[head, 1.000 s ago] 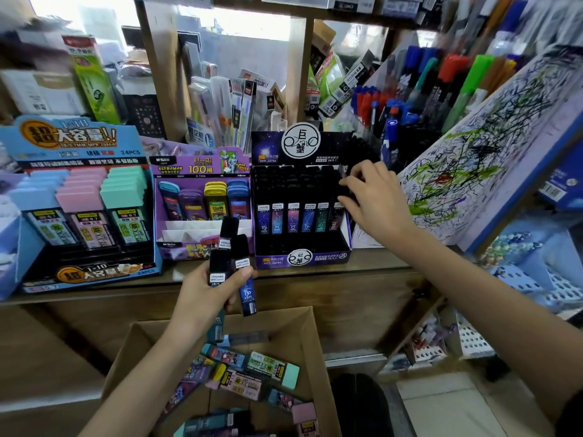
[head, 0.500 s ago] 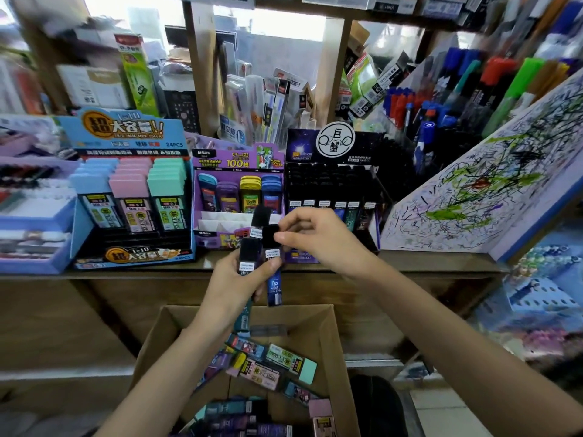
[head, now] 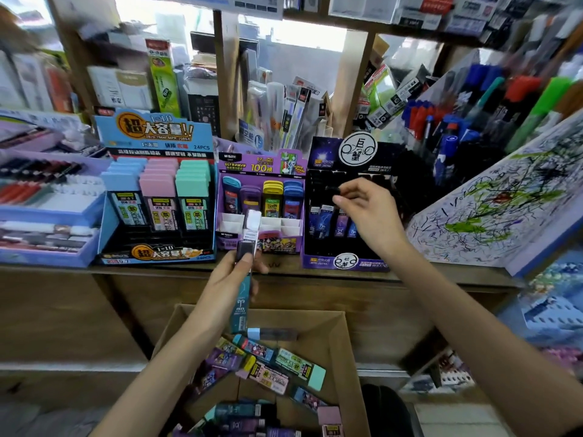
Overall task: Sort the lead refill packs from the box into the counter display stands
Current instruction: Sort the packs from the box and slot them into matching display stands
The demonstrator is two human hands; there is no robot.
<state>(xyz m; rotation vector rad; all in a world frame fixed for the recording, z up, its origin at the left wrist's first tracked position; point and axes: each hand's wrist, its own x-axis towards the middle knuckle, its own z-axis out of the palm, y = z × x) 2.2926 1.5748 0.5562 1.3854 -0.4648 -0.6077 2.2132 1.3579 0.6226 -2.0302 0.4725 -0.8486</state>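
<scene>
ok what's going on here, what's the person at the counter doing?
A person is sorting lead refill packs. The left hand grips a bunch of slim packs above the cardboard box, where mixed packs lie. The right hand pinches one dark pack at the black stand on the counter; whether it is seated, I cannot tell.

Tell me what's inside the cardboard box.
Cardboard box: jumbled lead refill packs, purple, teal, pink and dark. Left forearm covers its left side; lower layers hidden under the top packs.
</scene>
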